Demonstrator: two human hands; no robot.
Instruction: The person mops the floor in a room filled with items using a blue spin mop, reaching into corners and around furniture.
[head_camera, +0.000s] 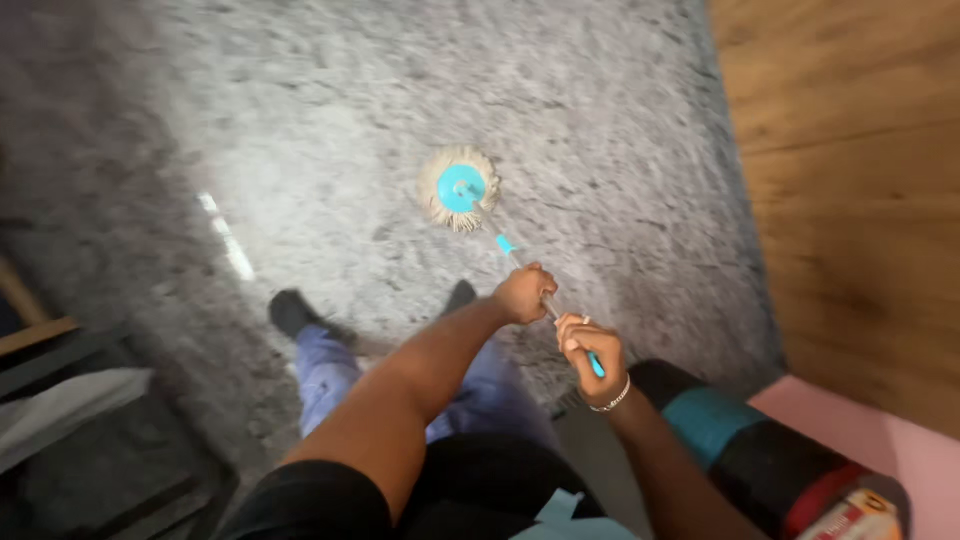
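while the person looks down, both hands hold one mop (460, 190). the left hand (524, 294) is the front grip. it is wrapped tight around the thin pole (513, 252), with the fingers closed all the way round. the right hand (590, 350) is the back grip. it is closed around the top end of the pole, where a bit of blue shows under the fingers. this hand wears a ring and a shiny bracelet (612, 400) on the wrist. the two grips are near each other but do not touch.

out past the front grip, the pole slants down and away to the mop head. the mop head is round, with a blue cap in the middle and pale fluffy strings all around it. it lies flat on the grey speckled floor (300, 120), well apart from both grips.

below the front grip are two legs in blue trousers, and two dark shoes (292, 312) stand on the floor. the picture is a bit blurry, so small things are hard to see.

to the side of the back grip is a wooden wall (850, 200). just under the back grip lies a dark roll with a blue band (715, 420) and a red part. a pink patch (880, 440) is beside it. far off on the other side of the front grip are dark shelves (90, 440) with something pale on them.
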